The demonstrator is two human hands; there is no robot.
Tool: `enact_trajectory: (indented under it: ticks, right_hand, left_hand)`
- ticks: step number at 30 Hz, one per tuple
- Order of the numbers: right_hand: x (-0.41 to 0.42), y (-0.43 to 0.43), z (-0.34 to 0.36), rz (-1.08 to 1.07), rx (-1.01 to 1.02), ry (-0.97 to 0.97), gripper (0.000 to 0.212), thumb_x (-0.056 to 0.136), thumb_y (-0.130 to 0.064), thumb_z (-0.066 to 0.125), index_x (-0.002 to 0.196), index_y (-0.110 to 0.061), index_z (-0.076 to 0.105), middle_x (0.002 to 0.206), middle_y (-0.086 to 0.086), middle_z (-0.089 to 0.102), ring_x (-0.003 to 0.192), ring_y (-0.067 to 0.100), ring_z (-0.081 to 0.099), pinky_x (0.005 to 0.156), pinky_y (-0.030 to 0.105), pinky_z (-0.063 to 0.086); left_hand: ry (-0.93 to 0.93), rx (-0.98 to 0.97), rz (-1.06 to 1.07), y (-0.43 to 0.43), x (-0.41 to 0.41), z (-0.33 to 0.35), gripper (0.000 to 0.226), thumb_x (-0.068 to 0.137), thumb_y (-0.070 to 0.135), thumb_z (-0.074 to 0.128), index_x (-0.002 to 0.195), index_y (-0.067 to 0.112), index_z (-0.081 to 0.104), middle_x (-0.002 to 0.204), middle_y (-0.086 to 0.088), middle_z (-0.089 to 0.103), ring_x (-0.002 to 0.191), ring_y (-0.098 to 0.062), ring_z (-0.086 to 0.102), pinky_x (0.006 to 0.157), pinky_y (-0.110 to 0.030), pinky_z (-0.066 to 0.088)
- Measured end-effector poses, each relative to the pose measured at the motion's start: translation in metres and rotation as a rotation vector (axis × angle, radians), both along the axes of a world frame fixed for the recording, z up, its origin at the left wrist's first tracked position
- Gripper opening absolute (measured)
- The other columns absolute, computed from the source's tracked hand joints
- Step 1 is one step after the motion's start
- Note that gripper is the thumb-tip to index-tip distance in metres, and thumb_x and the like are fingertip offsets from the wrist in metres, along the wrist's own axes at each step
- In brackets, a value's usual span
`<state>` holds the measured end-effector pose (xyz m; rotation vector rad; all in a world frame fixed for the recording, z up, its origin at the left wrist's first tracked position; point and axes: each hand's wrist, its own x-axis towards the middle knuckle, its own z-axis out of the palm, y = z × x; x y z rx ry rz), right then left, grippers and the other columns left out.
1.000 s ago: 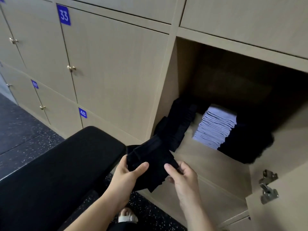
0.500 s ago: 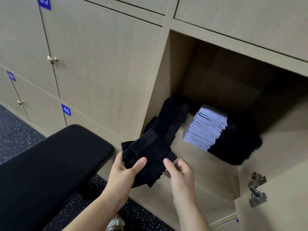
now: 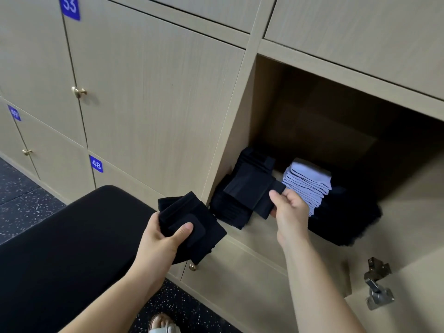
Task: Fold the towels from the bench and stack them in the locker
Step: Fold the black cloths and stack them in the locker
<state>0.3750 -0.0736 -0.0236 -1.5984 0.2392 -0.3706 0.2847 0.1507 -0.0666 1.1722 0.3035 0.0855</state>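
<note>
My left hand (image 3: 163,239) grips a small bundle of folded black towels (image 3: 192,224) just in front of the locker's left post, thumb on top. My right hand (image 3: 289,210) pinches one folded black towel (image 3: 252,188) and holds it at the mouth of the open locker (image 3: 312,131), over a leaning stack of black towels (image 3: 230,207) on the locker floor. A stack of pale lavender towels (image 3: 307,181) stands further in, with a dark pile (image 3: 346,217) to its right. The black padded bench (image 3: 72,248) lies at lower left.
Closed locker doors numbered 33 (image 3: 69,7) and 48 (image 3: 96,164) with brass knobs fill the left wall. The open locker door with a metal hinge (image 3: 377,284) juts out at lower right. A sandalled foot (image 3: 163,324) shows on the speckled dark floor.
Both hands held one black bundle together; now my right hand has drawn one towel off it and moved up and right into the locker mouth. My left hand keeps the other towels.
</note>
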Motion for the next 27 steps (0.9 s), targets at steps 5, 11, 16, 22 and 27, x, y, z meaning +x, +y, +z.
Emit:
enact_trajectory:
  ticks: [5,11,16,22,27]
  right_hand:
    - [0.037,-0.002,-0.001,0.016,0.033,0.131,0.038,0.088,-0.005,0.063,0.055,-0.022,0.059,0.069,0.000,0.063,0.073,0.021,0.056,0.074,0.036,0.046]
    - [0.058,-0.001,-0.014,0.058,0.045,0.200,0.010,0.088,-0.005,0.063,0.079,-0.008,0.059,0.081,0.007,0.065,0.081,0.024,0.057,0.075,0.037,0.043]
    - [0.068,0.003,-0.023,0.082,0.038,0.232,0.008,0.086,-0.009,0.065,0.087,-0.010,0.058,0.085,0.010,0.061,0.081,0.024,0.053,0.073,0.036,0.043]
    - [0.076,0.003,-0.034,0.036,-0.077,0.267,0.004,0.090,-0.006,0.062,0.093,-0.006,0.065,0.099,0.006,0.070,0.093,0.024,0.064,0.089,0.039,0.050]
    - [0.078,0.007,-0.035,-0.026,-0.360,0.281,0.046,0.094,-0.016,0.060,0.137,-0.004,0.049,0.132,0.005,0.057,0.122,0.025,0.055,0.104,0.035,0.043]
  left_hand:
    - [-0.010,0.031,-0.002,0.008,0.012,-0.002,0.030,0.087,0.009,0.071,0.113,0.018,0.059,0.105,-0.005,0.072,0.086,-0.016,0.073,0.061,-0.026,0.058]
    - [-0.010,0.039,-0.015,0.013,0.022,-0.007,0.031,0.087,0.008,0.071,0.114,0.017,0.058,0.104,-0.005,0.072,0.084,-0.016,0.073,0.058,-0.024,0.057]
    - [0.006,0.035,-0.023,0.015,0.024,-0.016,0.032,0.086,0.009,0.071,0.114,0.018,0.059,0.105,-0.006,0.071,0.087,-0.020,0.073,0.061,-0.029,0.059]
    - [0.032,0.030,-0.015,0.015,0.024,-0.024,0.033,0.085,0.008,0.072,0.114,0.017,0.059,0.105,-0.007,0.071,0.086,-0.020,0.073,0.059,-0.029,0.059]
    - [0.037,0.046,-0.021,0.015,0.024,-0.028,0.033,0.085,0.008,0.072,0.114,0.017,0.059,0.106,-0.007,0.071,0.087,-0.020,0.073,0.061,-0.028,0.059]
